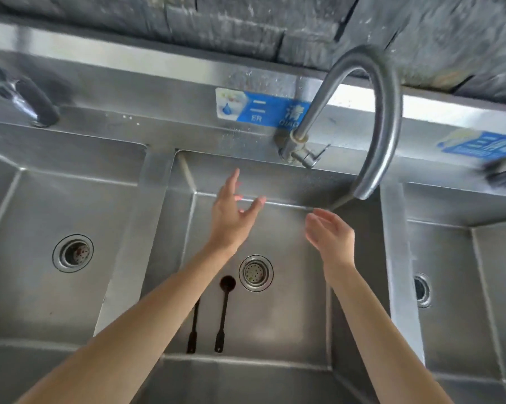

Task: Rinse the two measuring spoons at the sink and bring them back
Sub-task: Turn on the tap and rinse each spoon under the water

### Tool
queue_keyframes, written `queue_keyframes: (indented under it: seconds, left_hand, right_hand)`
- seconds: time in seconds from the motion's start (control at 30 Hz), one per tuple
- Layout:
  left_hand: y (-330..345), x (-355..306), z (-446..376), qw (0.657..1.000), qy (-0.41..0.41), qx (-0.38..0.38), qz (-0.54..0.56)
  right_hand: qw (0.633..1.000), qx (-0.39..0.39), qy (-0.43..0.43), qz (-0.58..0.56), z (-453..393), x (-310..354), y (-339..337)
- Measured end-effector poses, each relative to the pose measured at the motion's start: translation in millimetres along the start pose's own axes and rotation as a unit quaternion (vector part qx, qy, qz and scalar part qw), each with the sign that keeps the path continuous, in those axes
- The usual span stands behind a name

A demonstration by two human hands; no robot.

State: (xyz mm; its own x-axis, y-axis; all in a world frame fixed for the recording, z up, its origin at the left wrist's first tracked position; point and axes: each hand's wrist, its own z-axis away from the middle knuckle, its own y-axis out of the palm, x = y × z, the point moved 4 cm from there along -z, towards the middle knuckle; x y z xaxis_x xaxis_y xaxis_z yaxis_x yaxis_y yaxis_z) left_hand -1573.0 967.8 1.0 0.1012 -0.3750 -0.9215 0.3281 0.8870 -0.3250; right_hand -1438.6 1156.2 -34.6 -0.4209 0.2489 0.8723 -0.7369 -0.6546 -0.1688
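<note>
Two black long-handled measuring spoons lie on the floor of the middle sink basin (292,322), side by side, handles toward me. The right spoon (224,313) shows its round bowl just left of the drain. The left spoon (194,328) has its bowl hidden under my left forearm. My left hand (231,217) hovers above the basin with fingers spread and holds nothing. My right hand (330,231) is held open with loosely bent fingers under the spout of the curved tap (371,182), where a thin stream of water falls toward it.
The tap's lever valve (301,154) sits on the back wall under a blue label (260,109). A round drain strainer (256,272) lies in the middle basin. Further basins flank it left (42,217) and right (464,258), each with a drain.
</note>
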Motion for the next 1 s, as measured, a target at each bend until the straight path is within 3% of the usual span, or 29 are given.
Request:
queue_keyframes:
  seconds: [0.1,0.23,0.33,0.53,0.8,0.93,1.0]
  left_hand:
    - [17,-41,-32,0.999,0.047,0.011,0.001]
    - [46,-75,-76,0.995,0.093,0.04,-0.024]
    - [68,-89,-104,0.987,0.124,0.065,-0.074]
    - [83,-87,-119,0.973,0.188,0.056,-0.121]
    - [80,-91,-119,0.976,0.185,0.09,-0.07]
    - [78,-93,-116,0.977,0.183,0.08,-0.076]
    - [80,-88,-118,0.978,0.174,0.086,-0.077]
  right_hand:
    - [0.996,-0.002,-0.08,0.034,-26,46,-6]
    - [0.984,0.105,-0.138,0.042,-60,90,12]
    - [0.972,0.14,-0.154,0.11,-89,93,30]
    - [0.973,0.093,-0.171,0.122,-121,77,39]
    - [0.968,0.078,-0.213,0.11,-130,70,42]
    - [0.961,0.125,-0.229,0.094,-126,65,43]
    - [0.96,0.111,-0.243,0.088,-128,62,44]
